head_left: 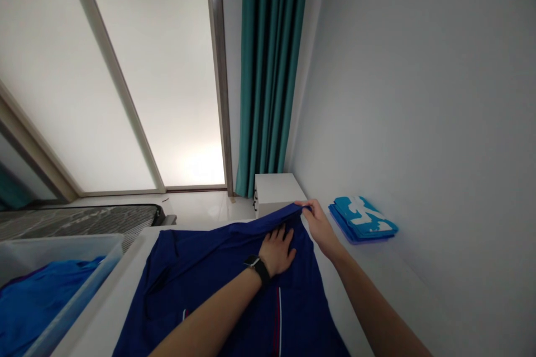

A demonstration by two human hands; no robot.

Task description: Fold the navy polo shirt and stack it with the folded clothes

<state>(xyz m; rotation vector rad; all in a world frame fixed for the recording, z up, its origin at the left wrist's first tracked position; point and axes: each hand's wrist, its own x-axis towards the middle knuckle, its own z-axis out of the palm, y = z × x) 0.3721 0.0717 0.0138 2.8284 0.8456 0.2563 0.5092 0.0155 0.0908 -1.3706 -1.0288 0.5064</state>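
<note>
Nearest us, the navy garment (192, 273) lies spread on the white desk (113, 295), its red-and-white striped trim (278, 318) on our side. Our left hand (277, 252) rests on the cloth, fingers spread and gripping nothing; just beyond, our right hand (319, 227) pinches the far right corner, fingers closed on fabric. To work neatly, we should anchor with the left palm, draw that edge straight and ease the creases outward before letting go. Right of the pinching hand lie folded blue clothes (362, 220); farther off stands a white cabinet (278, 185)
</note>
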